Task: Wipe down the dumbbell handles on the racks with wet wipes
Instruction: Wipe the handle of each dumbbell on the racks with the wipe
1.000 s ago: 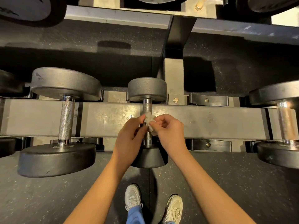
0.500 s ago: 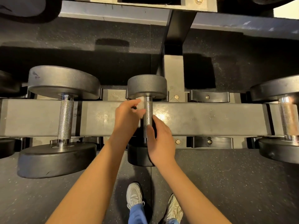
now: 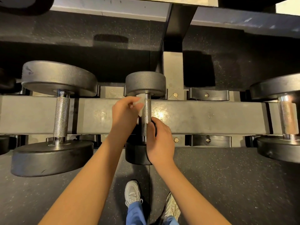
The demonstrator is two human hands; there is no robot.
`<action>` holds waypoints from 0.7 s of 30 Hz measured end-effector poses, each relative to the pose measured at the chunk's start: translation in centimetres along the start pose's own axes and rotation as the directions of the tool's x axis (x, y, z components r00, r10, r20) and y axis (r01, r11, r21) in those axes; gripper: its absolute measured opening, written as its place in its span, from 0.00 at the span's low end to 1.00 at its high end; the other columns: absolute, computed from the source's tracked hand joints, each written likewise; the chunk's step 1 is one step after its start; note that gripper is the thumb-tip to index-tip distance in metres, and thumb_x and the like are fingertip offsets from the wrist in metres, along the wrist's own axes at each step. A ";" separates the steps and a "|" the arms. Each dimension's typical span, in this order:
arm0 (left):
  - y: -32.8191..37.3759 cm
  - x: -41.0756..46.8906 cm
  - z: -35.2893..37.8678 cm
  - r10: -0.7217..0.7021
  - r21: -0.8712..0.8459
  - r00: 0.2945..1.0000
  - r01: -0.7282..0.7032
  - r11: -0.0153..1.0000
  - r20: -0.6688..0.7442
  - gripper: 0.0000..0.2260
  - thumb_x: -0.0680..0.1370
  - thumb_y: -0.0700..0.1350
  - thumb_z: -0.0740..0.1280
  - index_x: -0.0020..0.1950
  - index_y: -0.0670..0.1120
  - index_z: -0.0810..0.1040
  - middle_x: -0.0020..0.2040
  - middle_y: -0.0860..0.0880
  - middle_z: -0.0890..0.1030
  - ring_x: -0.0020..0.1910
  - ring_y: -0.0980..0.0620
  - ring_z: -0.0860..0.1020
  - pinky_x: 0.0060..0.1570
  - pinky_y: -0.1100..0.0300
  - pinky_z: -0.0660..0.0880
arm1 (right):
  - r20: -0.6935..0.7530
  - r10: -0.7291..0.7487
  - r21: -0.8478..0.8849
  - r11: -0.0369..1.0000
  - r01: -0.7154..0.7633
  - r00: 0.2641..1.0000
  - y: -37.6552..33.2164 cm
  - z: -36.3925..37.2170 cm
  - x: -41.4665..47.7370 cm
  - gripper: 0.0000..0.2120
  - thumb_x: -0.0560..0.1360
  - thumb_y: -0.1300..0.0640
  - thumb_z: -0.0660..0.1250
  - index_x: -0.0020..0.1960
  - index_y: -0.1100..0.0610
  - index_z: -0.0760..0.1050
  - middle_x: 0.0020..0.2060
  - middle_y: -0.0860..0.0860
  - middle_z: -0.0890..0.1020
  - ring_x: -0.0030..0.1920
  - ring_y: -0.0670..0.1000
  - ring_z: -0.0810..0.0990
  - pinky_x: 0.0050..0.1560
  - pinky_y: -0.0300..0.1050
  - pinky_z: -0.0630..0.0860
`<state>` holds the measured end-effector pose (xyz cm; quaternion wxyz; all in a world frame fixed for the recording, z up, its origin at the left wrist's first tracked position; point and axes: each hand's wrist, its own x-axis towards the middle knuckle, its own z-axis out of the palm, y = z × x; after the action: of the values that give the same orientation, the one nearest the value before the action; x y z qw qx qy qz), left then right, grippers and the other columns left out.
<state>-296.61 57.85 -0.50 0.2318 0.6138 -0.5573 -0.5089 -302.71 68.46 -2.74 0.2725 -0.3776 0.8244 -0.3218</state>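
Observation:
A small black dumbbell lies across the grey rack rail in the middle of the view, its knurled steel handle pointing away from me. My left hand pinches a crumpled white wet wipe against the left side of that handle, near the far head. My right hand grips the handle's near end, thumb along the shaft, and hides part of the near head.
A larger dumbbell lies on the rail to the left, another at the right edge. Black cradles stand bare between them. A rack upright rises behind. My shoes stand on the rubber floor.
Both hands held the wipe at the handle's middle a second ago. Now the left hand has carried it up the handle's left side, and the right hand has dropped to grip the near end.

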 end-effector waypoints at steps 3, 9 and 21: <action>0.3 0.1 0.5 -0.001 0.011 1.000 0.001 1.000 0.024 0.02 0.76 0.43 0.69 0.45 0.48 0.81 0.38 0.50 0.78 0.34 0.54 0.75 0.30 0.72 0.70 | -0.010 0.005 -0.011 1.000 -0.005 1.000 0.0 0.1 -0.1 0.23 0.79 0.43 0.47 0.61 0.50 0.75 0.53 0.44 0.79 0.56 0.44 0.72 0.53 0.42 0.71; -1.9 -2.7 -0.1 0.121 0.248 0.991 -0.131 0.960 0.057 0.01 0.74 0.42 0.71 0.45 0.45 0.81 0.42 0.51 0.78 0.38 0.58 0.74 0.39 0.75 0.68 | -0.015 0.034 -0.027 0.999 -0.035 0.999 -0.1 -0.2 -0.1 0.13 0.82 0.54 0.54 0.59 0.53 0.76 0.51 0.46 0.80 0.54 0.46 0.73 0.47 0.39 0.63; -3.2 -3.6 -0.2 0.000 0.171 0.998 -0.010 0.985 0.058 0.02 0.75 0.41 0.70 0.44 0.47 0.82 0.40 0.52 0.81 0.43 0.49 0.79 0.48 0.57 0.76 | -0.004 0.090 0.025 0.996 -0.090 0.996 0.1 -0.2 0.1 0.13 0.81 0.56 0.52 0.57 0.52 0.75 0.48 0.46 0.79 0.50 0.47 0.74 0.47 0.44 0.70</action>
<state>-294.45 62.01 -1.84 0.1632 0.6149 -0.6070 -0.4763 -302.91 68.53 -2.69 0.2891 -0.3360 0.8372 -0.3203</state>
